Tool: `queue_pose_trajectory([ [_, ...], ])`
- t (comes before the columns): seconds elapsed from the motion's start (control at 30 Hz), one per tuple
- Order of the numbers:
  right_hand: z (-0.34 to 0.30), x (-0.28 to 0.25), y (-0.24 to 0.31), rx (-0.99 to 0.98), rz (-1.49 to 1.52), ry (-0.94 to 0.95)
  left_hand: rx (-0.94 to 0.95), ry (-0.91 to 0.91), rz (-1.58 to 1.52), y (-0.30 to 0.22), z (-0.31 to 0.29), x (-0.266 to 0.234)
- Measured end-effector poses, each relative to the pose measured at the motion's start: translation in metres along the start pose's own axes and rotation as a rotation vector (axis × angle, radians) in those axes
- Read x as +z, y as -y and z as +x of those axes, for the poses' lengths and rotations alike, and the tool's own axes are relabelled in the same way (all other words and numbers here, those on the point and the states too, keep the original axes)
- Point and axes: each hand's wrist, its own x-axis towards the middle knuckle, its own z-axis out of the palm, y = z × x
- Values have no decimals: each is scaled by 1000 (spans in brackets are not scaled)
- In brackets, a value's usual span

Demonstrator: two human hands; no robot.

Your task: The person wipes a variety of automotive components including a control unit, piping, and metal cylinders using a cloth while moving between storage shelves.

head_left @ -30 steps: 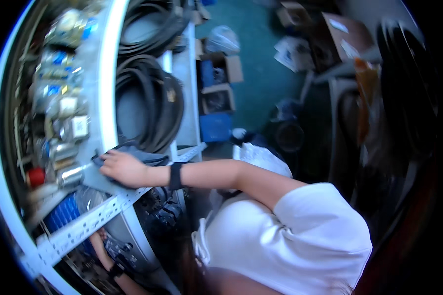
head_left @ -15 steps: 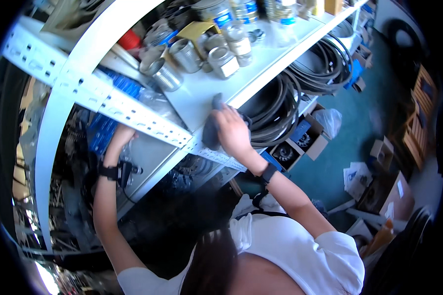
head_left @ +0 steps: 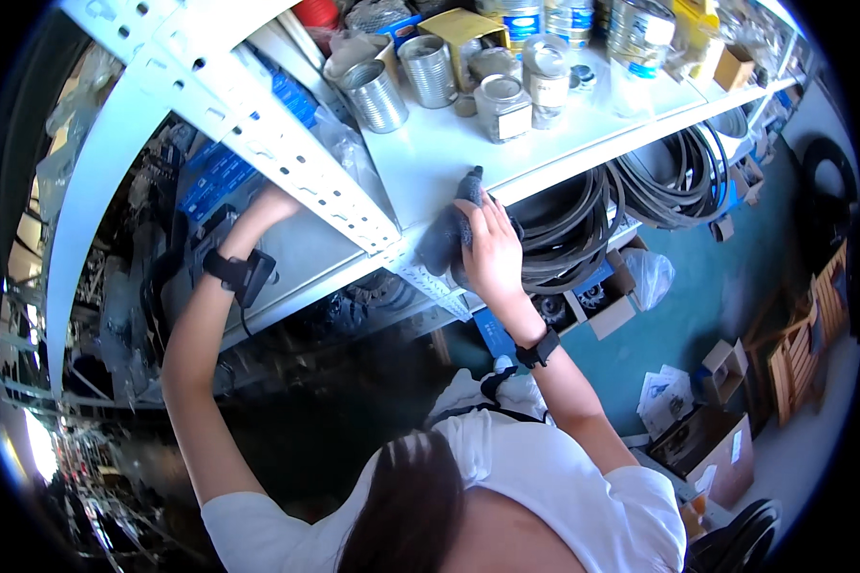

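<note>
My right hand (head_left: 492, 250) is closed around a dark grey cloth (head_left: 441, 239) at the front corner of the white shelf (head_left: 425, 158). Part of the cloth hangs over the perforated metal post at that corner. My left hand (head_left: 273, 205) reaches into the neighbouring shelf bay, behind the slanting perforated beam (head_left: 296, 172). Its fingers are hidden by that beam, so whatever they touch does not show. Blue boxes (head_left: 225, 177) lie close to the left hand. On the white shelf, beyond the cloth, stand open tin cans (head_left: 375, 95) and a square jar with a white label (head_left: 503, 107).
Coiled black belts (head_left: 573, 229) hang below the shelf's front edge at right. Cardboard boxes (head_left: 607, 296) with metal parts and a clear plastic bag (head_left: 648, 277) are beneath them. Another carton (head_left: 707, 444) and wooden slatted pieces (head_left: 795, 368) lie on the green floor.
The view has shifted, and the shelf's cans now appear farther right. My right hand still grips the cloth near the corner post. My left hand remains behind the beam, its wrist turned slightly.
</note>
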Motion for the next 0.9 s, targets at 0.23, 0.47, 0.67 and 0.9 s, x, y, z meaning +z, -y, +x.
queue_pose_trajectory([
  [0.23, -8, -5, -17, 43, 95, 61, -101, -407, 103, -99, -126, 15],
  [0.47, -56, 0, 24, -226, 277, 189, -187, -199, -270, -115, -208, 122],
  [0.67, -37, 21, 85, -144, 381, 311, -74, -297, -607, -119, -194, 155],
  [0.9, 52, 74, 137, -92, 477, 188, -197, -549, -458, -77, -180, 142],
])
